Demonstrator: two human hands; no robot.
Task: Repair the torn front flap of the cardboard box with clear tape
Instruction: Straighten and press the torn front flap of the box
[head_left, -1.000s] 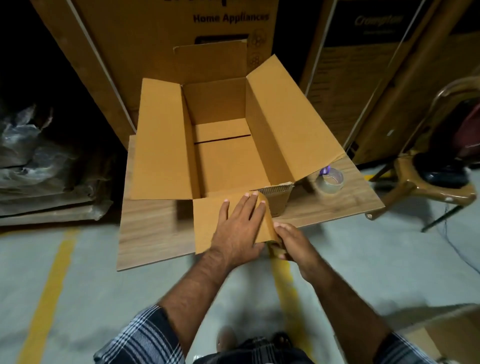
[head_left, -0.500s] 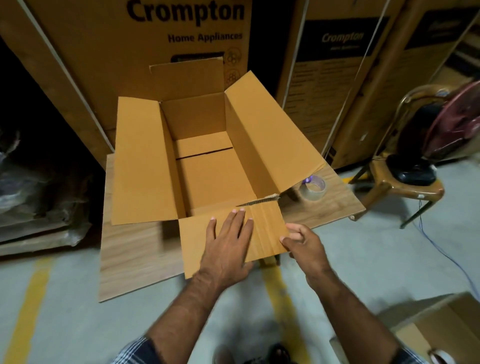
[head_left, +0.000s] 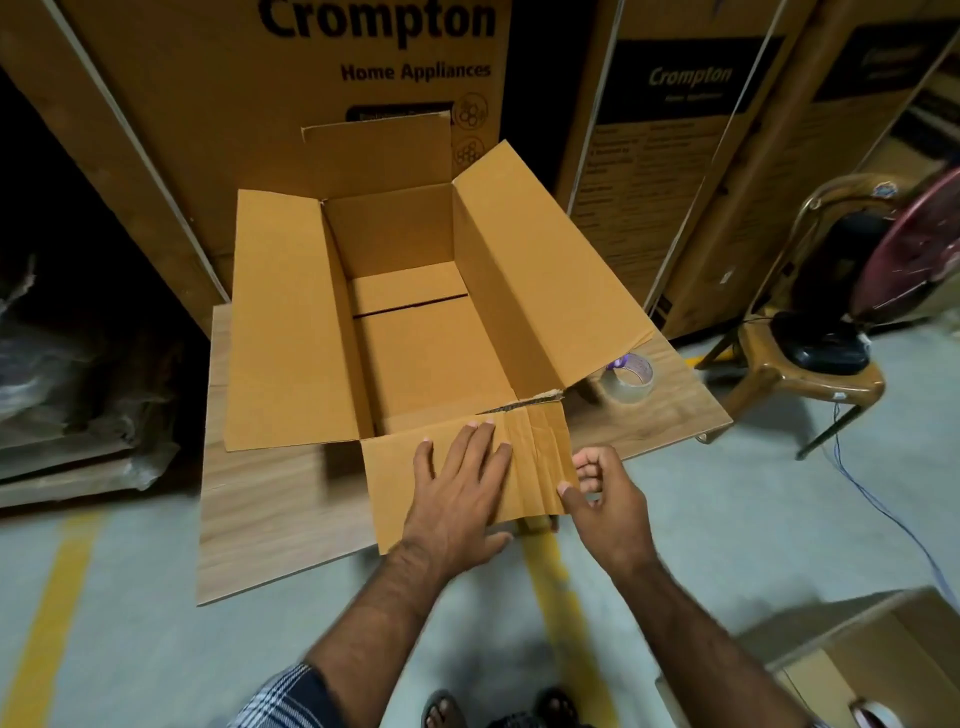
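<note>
An open cardboard box (head_left: 291, 338) stands on a wooden board (head_left: 270, 519). Its front flap (head_left: 395, 483) is folded out toward me, creased at its right end. A ragged tear (head_left: 524, 405) runs along the fold line there. My left hand (head_left: 457, 499) lies flat on the flap with fingers spread, pressing it down. My right hand (head_left: 608, 509) is at the flap's right edge, fingers loosely curled and thumb tip touching the edge. A roll of clear tape (head_left: 628, 379) sits on the board, right of the box under the right flap.
Tall printed appliance cartons (head_left: 311, 130) stand close behind the box. A brown chair (head_left: 821, 374) carrying a fan is at the right, with a blue cable (head_left: 883, 509) on the floor. Another open carton (head_left: 857, 665) is at bottom right. Wrapped bundles (head_left: 62, 364) lie at the left.
The torn right end of the flap, bent up and held by my right hand before, now lies flat. My right hand has eased off to the edge. My left hand stays pressed on.
</note>
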